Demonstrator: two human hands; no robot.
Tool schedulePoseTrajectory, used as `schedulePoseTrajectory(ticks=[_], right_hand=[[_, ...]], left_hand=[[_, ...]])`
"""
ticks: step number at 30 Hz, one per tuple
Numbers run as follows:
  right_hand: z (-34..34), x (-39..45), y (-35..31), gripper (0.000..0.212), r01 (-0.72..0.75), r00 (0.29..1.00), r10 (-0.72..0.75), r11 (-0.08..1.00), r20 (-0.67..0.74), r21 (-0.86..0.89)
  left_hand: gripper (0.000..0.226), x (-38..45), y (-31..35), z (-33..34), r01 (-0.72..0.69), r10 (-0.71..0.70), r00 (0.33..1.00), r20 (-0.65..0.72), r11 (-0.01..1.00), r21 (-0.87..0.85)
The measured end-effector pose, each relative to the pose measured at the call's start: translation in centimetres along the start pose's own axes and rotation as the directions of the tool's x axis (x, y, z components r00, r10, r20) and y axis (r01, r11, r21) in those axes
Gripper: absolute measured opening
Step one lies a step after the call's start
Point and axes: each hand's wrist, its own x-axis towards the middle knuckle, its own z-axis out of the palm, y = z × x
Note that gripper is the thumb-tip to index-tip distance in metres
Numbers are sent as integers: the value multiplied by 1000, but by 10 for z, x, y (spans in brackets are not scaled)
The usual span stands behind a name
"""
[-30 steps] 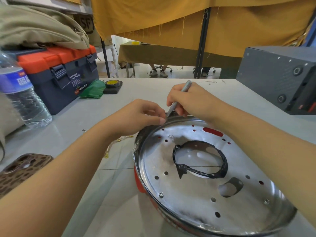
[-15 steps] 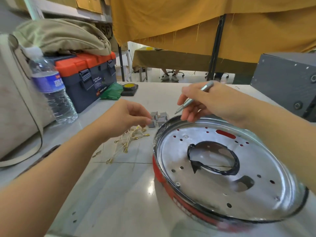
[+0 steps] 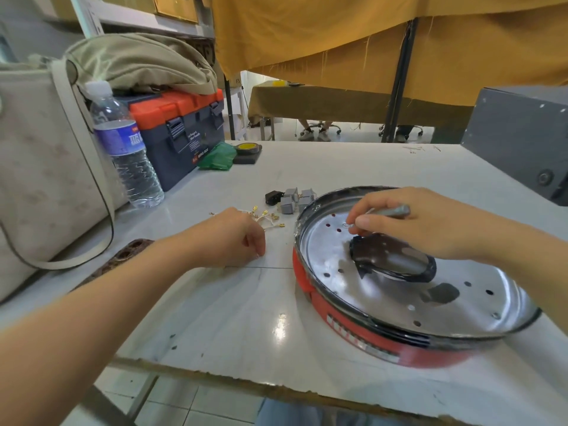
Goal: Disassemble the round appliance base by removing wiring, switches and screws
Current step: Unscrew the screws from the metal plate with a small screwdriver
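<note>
I logged the round red-walled appliance base with its perforated shiny metal plate (image 3: 399,302) at about 4 o'clock on the white table (image 3: 233,318), tilted slightly toward me. My right hand (image 3: 424,222) hovered over the plate's 11 o'clock area, fingers curled, pinching a slim grey metal tool (image 3: 387,211) with its tip at the plate. My left hand (image 3: 233,238) rested on the table just left of the base, fingers loosely curled; I could not tell whether it held anything. Beyond it, at 12 o'clock, lay white wires with gold terminals (image 3: 270,221) and small grey switches (image 3: 292,199).
</note>
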Motion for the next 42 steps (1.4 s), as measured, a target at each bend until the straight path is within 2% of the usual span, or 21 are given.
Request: schedulePoseTrajectory(ticks=[3, 8, 11, 13, 15, 21, 28, 32, 35, 39, 42], right_hand=[[1, -5, -2, 18, 7, 999, -7, 1000, -33, -12], [2, -9, -5, 17, 18, 997, -13, 997, -73, 76], [1, -10, -6, 17, 26, 996, -14, 992, -89, 125], [1, -10, -8, 18, 29, 996, -15, 988, -93, 151], [1, -11, -8, 19, 37, 996, -21, 985, -91, 170], [1, -11, -4, 13, 9, 998, 15, 934, -66, 358], [-4, -16, -9, 16, 21, 1000, -19, 878, -8, 479], [-4, -15, -12, 17, 9, 1000, -21, 874, 19, 486], [-1, -12, -15, 18, -4, 999, -19, 874, 42, 487], [3, -7, -19, 20, -26, 998, -4, 879, 64, 475], [5, -4, -22, 17, -44, 995, 0, 887, 95, 459]], left_hand=[[16, 0, 0, 2, -12, 12, 1000, -9, 1000, -14], [17, -1, -1, 0, -11, 9, 999, -45, 998, -62], [6, -2, 10, -7, -10, -33, 990, -135, 950, -312], [19, -2, 25, -10, 35, -98, 991, -91, 850, -526], [23, -1, 37, -10, 86, -124, 992, -18, 778, -622], [13, 4, 51, -8, 193, -159, 980, 115, 666, -720], [23, 21, 57, 2, 142, -207, 978, 2, 665, -733], [31, 29, 63, 14, 109, -234, 971, -55, 633, -766], [32, 32, 71, 25, 76, -265, 961, -74, 512, -855], [23, 26, 76, 33, 118, -302, 953, 28, 283, -952], [19, 24, 77, 38, 71, -265, 964, 9, 226, -972]])
